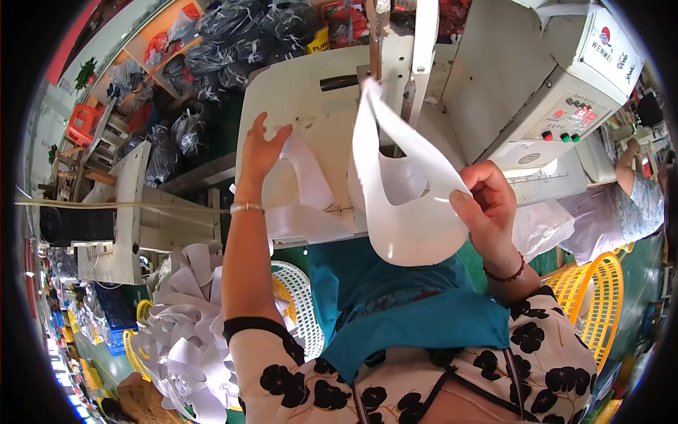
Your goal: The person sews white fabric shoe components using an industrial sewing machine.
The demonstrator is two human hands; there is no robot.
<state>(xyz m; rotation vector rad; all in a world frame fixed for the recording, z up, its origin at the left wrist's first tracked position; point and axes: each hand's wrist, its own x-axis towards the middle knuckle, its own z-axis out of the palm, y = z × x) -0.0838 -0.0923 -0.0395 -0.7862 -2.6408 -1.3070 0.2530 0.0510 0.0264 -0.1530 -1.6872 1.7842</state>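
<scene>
A: Left hand (pixel 263 152)?
B: Empty, fingers spread, thumb apart. It's over the left part of the cream worktable (pixel 296 85), just beside a curved white strip (pixel 311 180) lying on it. Can't tell if the thumb touches the strip.
A: Right hand (pixel 487 205)?
B: Near the worktable's front edge, right of its middle. Thumb and fingers pinch the right edge of a white looped sheet (pixel 417 233).
A: Where's the sheet?
B: Its wide rounded part hangs past the worktable's front edge. The narrow end points up at a metal post over the worktable; contact there unclear.
A: Other stuff?
B: Second white strip (pixel 304 222) along the worktable's front edge. Black handle (pixel 339 83) over its far part. Control box (pixel 544 92) with red and green buttons, right of the worktable. Heap of white pieces (pixel 187 346) below the worktable's left front, white basket (pixel 305 297) beside it. Yellow basket (pixel 607 283) off the worktable's right front. Black bags (pixel 254 35) beyond its far left.
</scene>
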